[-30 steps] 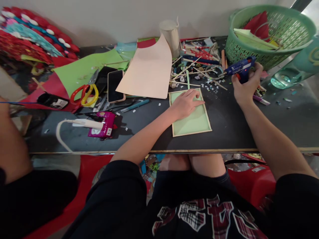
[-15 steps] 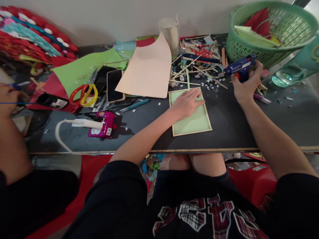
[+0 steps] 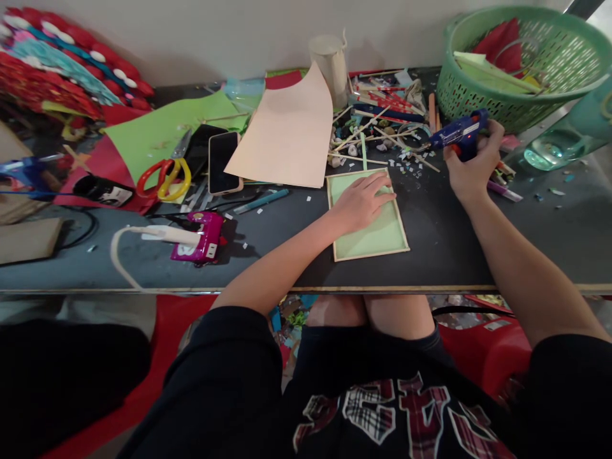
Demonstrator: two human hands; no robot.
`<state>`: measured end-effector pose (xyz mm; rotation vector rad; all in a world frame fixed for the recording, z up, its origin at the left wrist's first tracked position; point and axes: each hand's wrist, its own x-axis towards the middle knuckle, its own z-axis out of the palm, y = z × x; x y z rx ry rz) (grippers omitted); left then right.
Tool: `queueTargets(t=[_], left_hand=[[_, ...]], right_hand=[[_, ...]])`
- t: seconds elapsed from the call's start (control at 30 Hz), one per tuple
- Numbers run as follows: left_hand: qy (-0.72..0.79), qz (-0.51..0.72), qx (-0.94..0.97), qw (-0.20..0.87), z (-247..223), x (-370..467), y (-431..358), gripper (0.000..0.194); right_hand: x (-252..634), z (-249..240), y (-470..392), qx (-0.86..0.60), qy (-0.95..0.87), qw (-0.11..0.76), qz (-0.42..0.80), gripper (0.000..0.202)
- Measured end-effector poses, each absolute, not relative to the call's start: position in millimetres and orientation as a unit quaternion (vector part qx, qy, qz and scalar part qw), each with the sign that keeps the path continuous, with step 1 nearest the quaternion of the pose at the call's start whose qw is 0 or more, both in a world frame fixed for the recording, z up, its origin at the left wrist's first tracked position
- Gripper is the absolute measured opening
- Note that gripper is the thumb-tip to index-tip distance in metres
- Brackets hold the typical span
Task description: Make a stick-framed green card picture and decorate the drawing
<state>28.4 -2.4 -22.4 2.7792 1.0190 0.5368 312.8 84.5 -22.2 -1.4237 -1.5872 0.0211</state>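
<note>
The fingers (image 3: 375, 182) of the left hand (image 3: 357, 204) are extended and slightly spread, lying on the upper part of a pale green rectangular panel edged with thin light-wood sticks (image 3: 375, 237); they press on the surface without gripping, one fingertip reaching the right-hand edge. The fingers of the right hand (image 3: 474, 159) are wrapped around the handle of a blue plastic glue gun (image 3: 458, 132) (a small red light shows on its body), with the nozzle directed left. Whether the glue gun touches anything below it cannot be told. The panel lies on the dark grey worktop (image 3: 440, 258), near the front edge and directly before the person. A narrow pale green strip (image 3: 364, 152) extends from the panel's far edge toward a pile of thin wooden sticks, small pebbles (image 3: 352, 150) and paper scraps. Left of the pile lies a curved peach-coloured paper sheet (image 3: 287, 134), its corner beside a dark-screened smartphone (image 3: 223, 162). Further left are scissors with one red and one yellow handle (image 3: 174, 182); nearer the front is a magenta power adapter (image 3: 209, 239). A green perforated plastic basket (image 3: 471, 95) stands behind the right hand.
</note>
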Motion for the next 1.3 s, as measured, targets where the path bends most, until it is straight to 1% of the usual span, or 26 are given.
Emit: queueTargets(t=[0.13, 0.3, 0.43, 0.53, 0.6, 0.73, 0.8, 0.87, 0.9, 0.97, 1.03, 1.1, 1.2, 1.3], left_hand=[[0.334, 0.192, 0.920, 0.073, -23, 27, -2, 0.042], [0.325, 0.214, 0.918, 0.079, -27, 30, -1, 0.039], [0.342, 0.297, 0.885, 0.105, -19, 19, 11, 0.043], [0.369, 0.337, 0.851, 0.163, -1, -13, 24, 0.037], [0.374, 0.307, 0.845, 0.228, 12, -41, 31, 0.033], [0.370, 0.179, 0.848, 0.334, 24, -89, 38, 0.044], [0.388, 0.150, 0.835, 0.361, 19, -99, 40, 0.053], [0.403, 0.154, 0.826, 0.363, 12, -98, 41, 0.059], [0.403, 0.161, 0.828, 0.355, 8, -95, 42, 0.058], [0.386, 0.174, 0.846, 0.323, 2, -85, 43, 0.049], [0.361, 0.175, 0.871, 0.282, -1, -73, 43, 0.040], [0.342, 0.164, 0.890, 0.254, -3, -60, 42, 0.032], [0.328, 0.148, 0.900, 0.246, -5, -45, 39, 0.022], [0.319, 0.151, 0.900, 0.255, -9, -39, 39, 0.019]], right_hand=[[311, -21, 83, -0.590, -0.646, 0.484, 0.017, 0.063], [308, -18, 81, -0.568, -0.626, 0.532, 0.048, 0.065], [305, -14, 79, -0.605, -0.597, 0.522, 0.067, 0.064], [304, -13, 77, -0.599, -0.595, 0.530, 0.077, 0.063], [304, -11, 75, -0.606, -0.598, 0.518, 0.084, 0.063], [304, -8, 70, -0.620, -0.612, 0.483, 0.086, 0.060], [303, -6, 68, -0.616, -0.626, 0.474, 0.070, 0.056], [303, -5, 67, -0.605, -0.652, 0.454, 0.048, 0.051], [303, -5, 67, -0.599, -0.669, 0.439, 0.036, 0.047], [304, -7, 69, -0.588, -0.696, 0.413, 0.018, 0.044], [305, -11, 71, -0.578, -0.699, 0.421, 0.015, 0.046], [305, -15, 73, -0.570, -0.690, 0.446, 0.022, 0.052], [301, -19, 72, -0.548, -0.700, 0.458, 0.033, 0.059], [294, -20, 66, -0.522, -0.722, 0.452, 0.043, 0.058]])
